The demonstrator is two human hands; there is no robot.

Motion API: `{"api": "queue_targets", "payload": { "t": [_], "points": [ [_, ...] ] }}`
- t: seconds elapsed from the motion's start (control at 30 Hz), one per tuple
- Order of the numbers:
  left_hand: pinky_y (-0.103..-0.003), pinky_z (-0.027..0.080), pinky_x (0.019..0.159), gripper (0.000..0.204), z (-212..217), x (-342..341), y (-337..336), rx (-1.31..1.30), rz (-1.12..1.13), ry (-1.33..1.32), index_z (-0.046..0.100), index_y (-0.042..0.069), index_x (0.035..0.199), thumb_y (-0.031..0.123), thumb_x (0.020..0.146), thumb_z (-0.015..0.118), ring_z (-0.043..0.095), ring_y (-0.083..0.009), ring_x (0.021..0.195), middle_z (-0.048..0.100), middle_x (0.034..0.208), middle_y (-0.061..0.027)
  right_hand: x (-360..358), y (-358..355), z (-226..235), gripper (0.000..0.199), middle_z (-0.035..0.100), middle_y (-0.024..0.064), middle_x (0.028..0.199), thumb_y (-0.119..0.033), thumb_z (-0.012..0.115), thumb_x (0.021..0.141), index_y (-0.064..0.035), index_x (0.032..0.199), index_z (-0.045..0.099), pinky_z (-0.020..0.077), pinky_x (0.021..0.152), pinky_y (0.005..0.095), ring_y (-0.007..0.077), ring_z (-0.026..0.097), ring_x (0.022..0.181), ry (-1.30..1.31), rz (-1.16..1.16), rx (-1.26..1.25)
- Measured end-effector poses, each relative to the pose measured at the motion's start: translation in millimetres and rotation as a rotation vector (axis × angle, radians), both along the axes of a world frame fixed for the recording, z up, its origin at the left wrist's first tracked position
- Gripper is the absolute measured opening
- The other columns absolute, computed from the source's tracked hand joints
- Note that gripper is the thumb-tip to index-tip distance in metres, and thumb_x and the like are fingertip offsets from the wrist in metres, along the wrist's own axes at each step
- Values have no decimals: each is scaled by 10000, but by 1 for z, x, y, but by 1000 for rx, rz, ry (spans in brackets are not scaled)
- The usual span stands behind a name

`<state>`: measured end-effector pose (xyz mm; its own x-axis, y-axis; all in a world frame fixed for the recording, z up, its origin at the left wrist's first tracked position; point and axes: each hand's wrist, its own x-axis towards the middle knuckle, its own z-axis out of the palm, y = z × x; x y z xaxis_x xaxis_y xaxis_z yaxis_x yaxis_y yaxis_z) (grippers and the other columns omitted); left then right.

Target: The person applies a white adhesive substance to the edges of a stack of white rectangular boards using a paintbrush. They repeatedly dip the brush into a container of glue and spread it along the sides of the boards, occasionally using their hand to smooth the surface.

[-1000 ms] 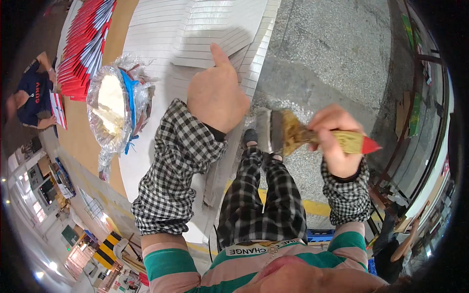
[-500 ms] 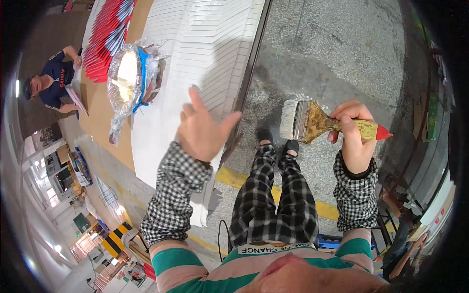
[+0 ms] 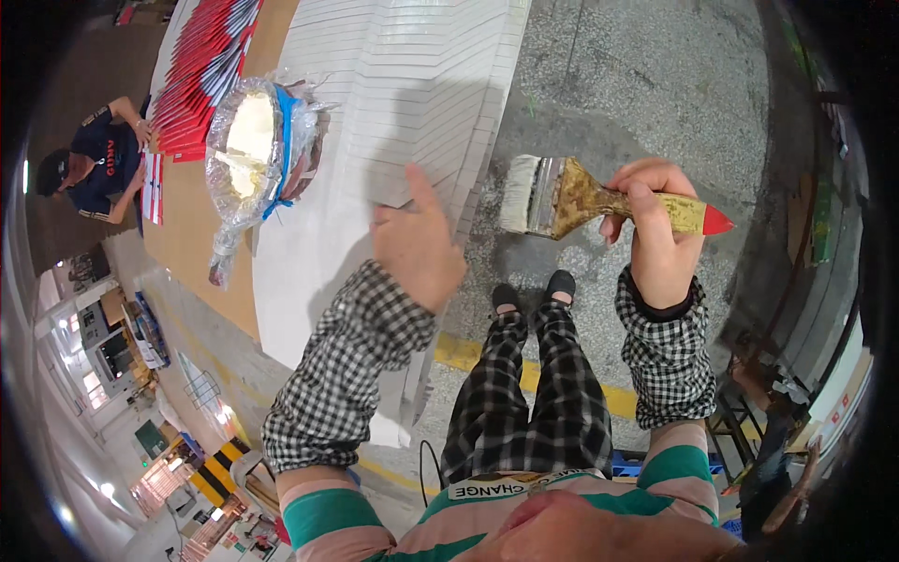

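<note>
Operator: Fingers of the right hand [image 3: 660, 248] were clenched around the yellowed wooden handle of a wide paintbrush [image 3: 581, 199], which ended in a red tip. Confirm brush position.

Inspector: Brush was held level above the grey concrete floor [image 3: 655, 84], white bristles pointing left, just beside the edge of the stack of white sheets [image 3: 403, 84]. Bristles stood apart from the stack.

Operator: Left hand [image 3: 419, 245] status?

Inspector: Released. Fingers were spread, fingertips resting near the stack's right edge, grasping nothing.

Operator: Containers and packages on the bench?

Inspector: One round basin [image 3: 251, 140] lined with crinkled clear plastic film, blue band at its rim, held pale paste. It sat left of the stack on the brown worktop [image 3: 201, 253]. Beyond it lay a fanned row of red flat packages [image 3: 201, 66].

Operator: Other personnel?

Inspector: One person in a dark shirt [image 3: 98, 169] sat at far left, hands at the red row.
</note>
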<state>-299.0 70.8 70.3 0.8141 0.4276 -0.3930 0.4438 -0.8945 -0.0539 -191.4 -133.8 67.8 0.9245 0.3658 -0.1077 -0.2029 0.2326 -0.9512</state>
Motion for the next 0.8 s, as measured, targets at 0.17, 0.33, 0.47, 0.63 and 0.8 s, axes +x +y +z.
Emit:
{"api": "queue_targets", "payload": {
  "t": [0.17, 0.33, 0.47, 0.63, 0.8],
  "points": [
    [-516, 480, 620, 900, 22, 6, 24, -320, 9, -52, 63, -139, 1419, 115, 740, 596, 594, -447, 630, 592, 656, -272, 14, 31, -3, 132, 592, 87, 912, -109, 563, 919, 14, 875, 544, 465, 539, 246, 120, 578, 607, -70, -40, -48],
    [-522, 474, 636, 889, 32, 10, 33, -373, 60, 22, 46, -137, 1422, 111, 748, 570, 592, -450, 643, 595, 666, -272, 7, 42, -17, 93, 582, 53, 831, -96, 593, 893, -14, 872, 552, 462, 527, 228, 92, 572, 611, -156, 142, -189],
    [-521, 474, 644, 891, 30, 10, 34, -395, 63, 11, 42, -139, 1421, 105, 746, 570, 592, -452, 646, 599, 678, -276, 8, 45, -5, 102, 581, 28, 778, -103, 609, 883, -24, 846, 557, 460, 524, 230, 84, 567, 612, -129, 13, -87],
    [-476, 513, 654, 901, 34, 12, 33, -366, 28, 33, 77, -193, 1393, 95, 719, 602, 634, -407, 662, 633, 715, -252, 2, 45, -16, 82, 590, 51, 782, -78, 611, 867, -20, 840, 560, 459, 527, 232, 89, 557, 591, -377, 148, -243],
    [-465, 515, 648, 892, 30, 8, 32, -351, 10, 0, 93, -200, 1388, 92, 718, 605, 636, -398, 658, 637, 722, -240, 5, 55, 7, 41, 589, 34, 777, -53, 601, 823, -35, 807, 568, 462, 565, 231, 103, 567, 652, -89, -39, -176]
  ]
}}
